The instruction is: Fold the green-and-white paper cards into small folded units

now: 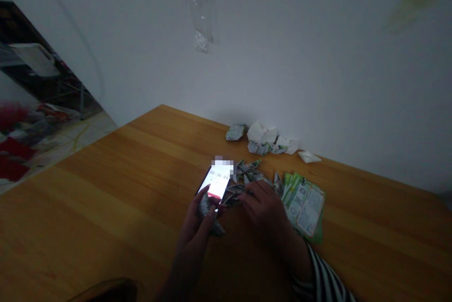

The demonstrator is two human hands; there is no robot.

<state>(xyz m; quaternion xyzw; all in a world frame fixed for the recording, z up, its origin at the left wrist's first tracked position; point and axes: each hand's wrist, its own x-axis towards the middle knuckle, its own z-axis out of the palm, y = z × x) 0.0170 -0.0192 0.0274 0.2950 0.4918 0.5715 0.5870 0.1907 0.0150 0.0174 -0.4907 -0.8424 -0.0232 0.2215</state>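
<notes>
My left hand (pixel 198 219) is closed round a folded piece of printed paper (pixel 204 205), whose lower end shows below the thumb. Behind those fingers, a phone (pixel 216 184) with a bright timer screen lies on the table. My right hand (pixel 263 203) has its fingers bent and drawn together at the near side of a pile of folded printed papers (pixel 245 170). Its fingertips meet the edge of one folded piece (pixel 233 196); whether they grip it is hard to see in the dim light.
Green and white printed sheets (pixel 309 205) lie stacked right of my right hand. Crumpled white papers (pixel 260 132), a folded printed piece (pixel 235 131) and a folded white piece (pixel 309 156) sit along the wall. The wooden table (pixel 106 189) ends at the left, with clutter beyond.
</notes>
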